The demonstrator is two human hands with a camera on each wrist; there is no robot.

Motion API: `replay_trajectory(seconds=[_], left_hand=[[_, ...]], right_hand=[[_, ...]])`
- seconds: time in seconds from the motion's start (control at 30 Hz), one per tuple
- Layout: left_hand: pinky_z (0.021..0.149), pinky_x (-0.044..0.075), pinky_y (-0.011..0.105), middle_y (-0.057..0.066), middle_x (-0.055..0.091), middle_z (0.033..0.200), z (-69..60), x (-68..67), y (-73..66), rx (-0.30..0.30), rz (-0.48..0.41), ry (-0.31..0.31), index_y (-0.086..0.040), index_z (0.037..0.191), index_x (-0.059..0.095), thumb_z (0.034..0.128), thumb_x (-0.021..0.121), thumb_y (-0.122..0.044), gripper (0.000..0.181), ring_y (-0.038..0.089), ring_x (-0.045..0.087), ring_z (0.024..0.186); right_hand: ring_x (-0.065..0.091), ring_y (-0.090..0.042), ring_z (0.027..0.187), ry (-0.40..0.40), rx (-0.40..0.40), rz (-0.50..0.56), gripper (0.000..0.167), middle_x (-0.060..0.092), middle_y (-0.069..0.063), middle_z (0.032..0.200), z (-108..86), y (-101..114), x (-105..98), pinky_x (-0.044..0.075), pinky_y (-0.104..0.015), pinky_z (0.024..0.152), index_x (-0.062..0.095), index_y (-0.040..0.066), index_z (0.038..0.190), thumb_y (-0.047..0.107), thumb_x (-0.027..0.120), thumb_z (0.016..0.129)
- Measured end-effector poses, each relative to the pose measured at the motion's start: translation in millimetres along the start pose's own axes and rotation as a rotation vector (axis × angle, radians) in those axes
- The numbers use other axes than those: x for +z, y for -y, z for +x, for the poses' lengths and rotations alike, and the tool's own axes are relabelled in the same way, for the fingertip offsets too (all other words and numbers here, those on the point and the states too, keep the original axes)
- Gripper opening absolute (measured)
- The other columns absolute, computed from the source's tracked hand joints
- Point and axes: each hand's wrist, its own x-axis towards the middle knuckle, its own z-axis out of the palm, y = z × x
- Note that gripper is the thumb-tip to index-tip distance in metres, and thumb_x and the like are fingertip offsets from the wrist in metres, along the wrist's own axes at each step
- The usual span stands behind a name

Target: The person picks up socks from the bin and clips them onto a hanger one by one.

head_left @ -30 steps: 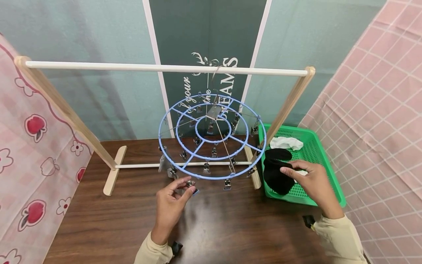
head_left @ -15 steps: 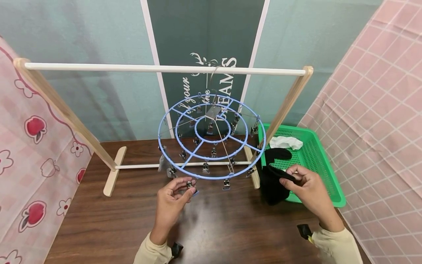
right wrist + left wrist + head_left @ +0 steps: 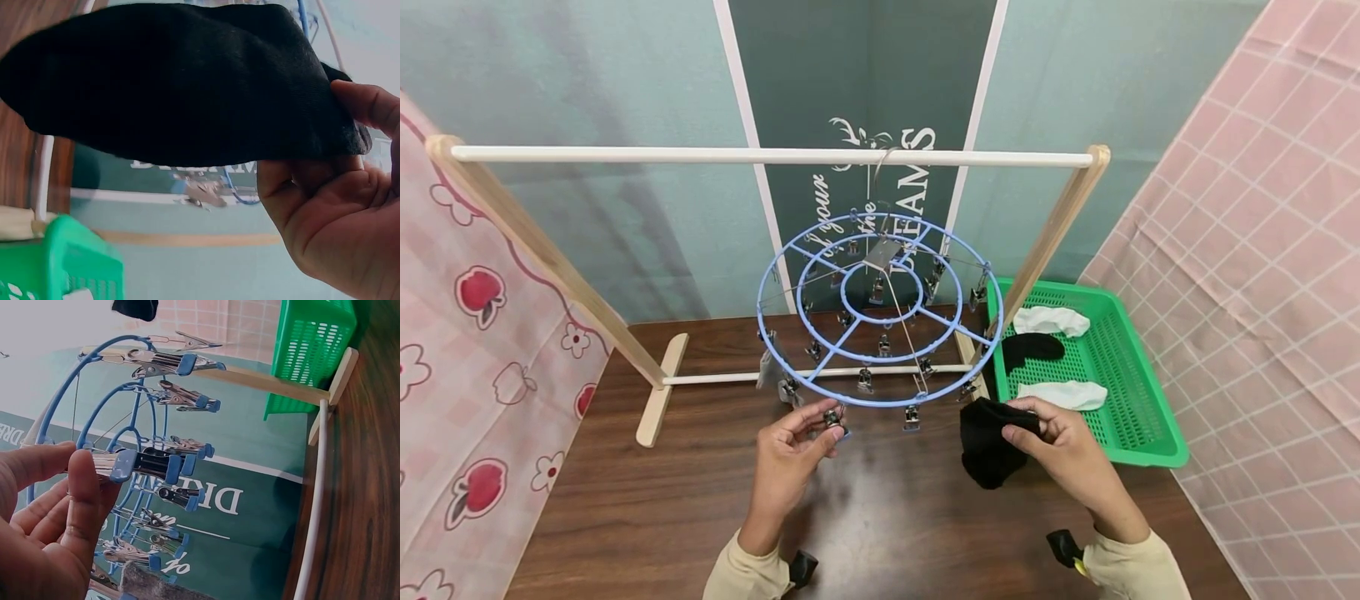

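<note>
A round blue hanger (image 3: 880, 405) with metal clips hangs from the white bar. My left hand (image 3: 786, 467) pinches one metal clip (image 3: 832, 419) at the hanger's front rim; in the left wrist view the clip (image 3: 119, 465) lies between thumb and fingers of that hand (image 3: 59, 512). My right hand (image 3: 1067, 454) grips a black sock (image 3: 992, 446) by one end, in front of the basket's left side. Across the right wrist view the sock (image 3: 169, 87) stretches sideways, its end between thumb and fingers of the hand (image 3: 344, 206).
A green basket (image 3: 1150, 417) stands at the right with two white socks (image 3: 1051, 321) and another black sock (image 3: 1037, 347) in it. The wooden rack (image 3: 1052, 233) with its white bar (image 3: 662, 155) spans the back. A grey cloth (image 3: 153, 584) hangs at the hanger's left side.
My right hand has moved left and toward me, bringing the black sock out from over the basket and uncovering the front white sock. My left hand has stayed at the clip.
</note>
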Motion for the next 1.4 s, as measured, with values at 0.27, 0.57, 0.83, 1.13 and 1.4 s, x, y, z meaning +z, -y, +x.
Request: replay_trajectory(seconds=[0.27,0.57,0.83,1.13,1.4], left_hand=[[0.073,0.056,0.03,0.035,0.063,0.104,0.2,-0.4,0.6,-0.05,-0.007,0.005,0.017,0.111,0.06,0.0787,0.07,0.013,0.034,0.023,0.069,0.093],[0.077,0.055,0.032,0.035,0.064,0.102,0.1,-1.1,0.0,-0.064,0.009,0.005,0.017,0.107,0.061,0.078,0.072,0.012,0.031,0.028,0.069,0.092],[0.074,0.056,0.03,0.035,0.064,0.097,0.7,-1.0,0.3,-0.053,0.013,0.02,0.018,0.103,0.061,0.0801,0.069,0.013,0.025,0.017,0.07,0.084],[0.063,0.058,0.031,0.032,0.066,0.093,-0.7,-0.5,0.5,-0.072,0.055,0.04,0.016,0.099,0.06,0.0846,0.068,0.006,0.019,0.016,0.069,0.08],[0.05,0.052,0.022,0.028,0.068,0.085,-3.0,-0.3,-0.8,0.013,0.116,-0.01,0.012,0.094,0.061,0.083,0.069,0.008,0.014,0.013,0.069,0.073]], right_hand=[[0.069,-0.017,0.079,0.123,-0.013,0.086,0.015,0.072,-0.006,0.092,-1.1,-9,22,0.055,-0.032,0.063,0.07,0.002,0.104,0.002,0.061,0.093],[0.069,-0.017,0.076,0.148,-0.013,0.108,0.015,0.073,-0.006,0.088,3.2,-10,48,0.056,-0.037,0.063,0.071,0.001,0.103,0.004,0.061,0.094],[0.068,-0.015,0.084,0.144,-0.036,0.124,0.019,0.072,-0.009,0.099,7.2,-12,72,0.057,-0.034,0.067,0.071,0.0,0.109,0.006,0.062,0.093],[0.069,-0.018,0.083,0.152,0.025,0.163,0.018,0.072,-0.011,0.1,8.5,-14,87,0.057,-0.04,0.068,0.072,0.001,0.107,0.01,0.065,0.093],[0.068,-0.014,0.08,0.139,0.057,0.097,0.019,0.072,-0.009,0.095,11.8,-14,95,0.057,-0.034,0.066,0.073,0.003,0.103,0.016,0.068,0.091]])
